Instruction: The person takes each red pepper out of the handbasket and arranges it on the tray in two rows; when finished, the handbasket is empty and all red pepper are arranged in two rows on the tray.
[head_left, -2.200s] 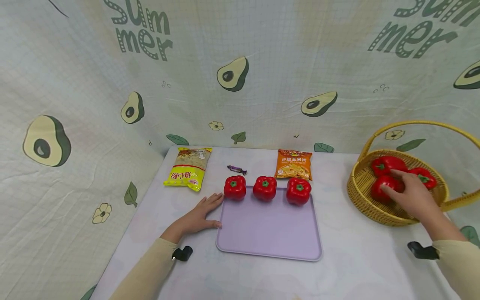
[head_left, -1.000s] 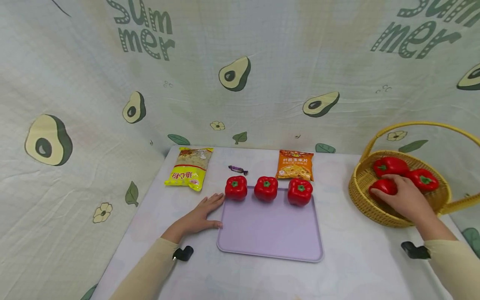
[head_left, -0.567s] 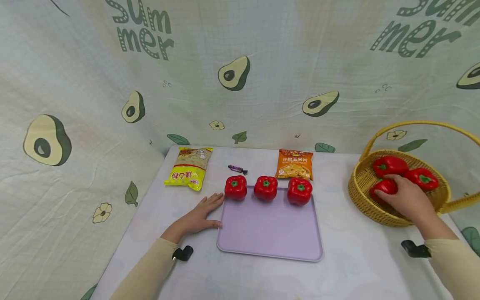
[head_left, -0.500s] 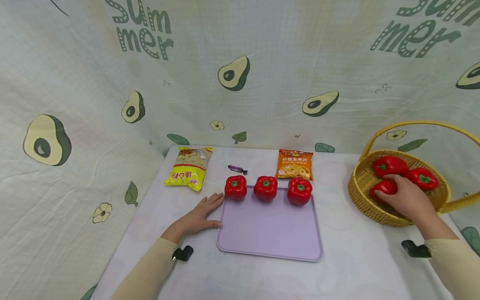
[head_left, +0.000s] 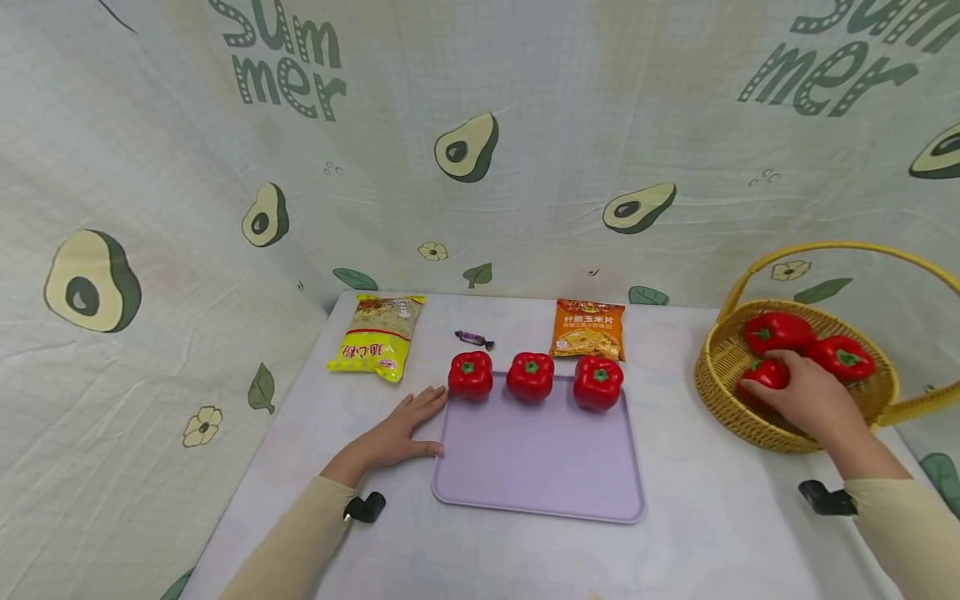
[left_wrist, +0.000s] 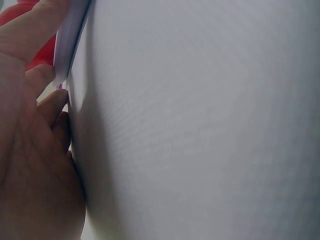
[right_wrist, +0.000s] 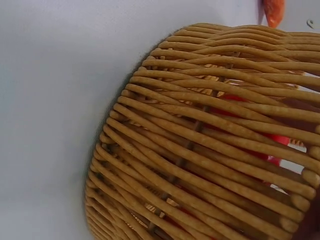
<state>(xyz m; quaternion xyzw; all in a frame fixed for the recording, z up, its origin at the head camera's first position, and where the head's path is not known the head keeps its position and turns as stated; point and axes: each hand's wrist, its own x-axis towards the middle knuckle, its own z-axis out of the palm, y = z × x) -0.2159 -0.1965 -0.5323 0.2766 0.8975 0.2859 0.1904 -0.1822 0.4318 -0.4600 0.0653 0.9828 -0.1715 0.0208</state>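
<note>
In the head view my right hand (head_left: 812, 400) reaches into a yellow wicker basket (head_left: 738, 417) and grips a red bell pepper (head_left: 767, 377) by its sides, thumb toward the front. Two more red bell peppers lie in the basket, one behind (head_left: 780, 332) and one to the right (head_left: 842, 358). The basket's weave (right_wrist: 200, 130) hides most of them in the right wrist view. My left hand (head_left: 393, 437) lies with fingers spread at the left edge of a lilac tray (head_left: 540, 467); its thumb touches the rim, and its fingertips are near the leftmost of three bell peppers (head_left: 470, 376).
The other two bell peppers (head_left: 530, 377) (head_left: 597, 383) stand along the tray's back edge. Behind them are an orange snack bag (head_left: 588, 330), a purple wrapped candy (head_left: 474, 339) and a yellow food bag (head_left: 377, 337). The basket's tall handle (head_left: 847, 245) arches over its opening.
My right hand has shifted slightly left and sits lower with the bell pepper in the basket; that pepper's green stem now shows. The basket's other peppers are more exposed. My left hand stays put.
</note>
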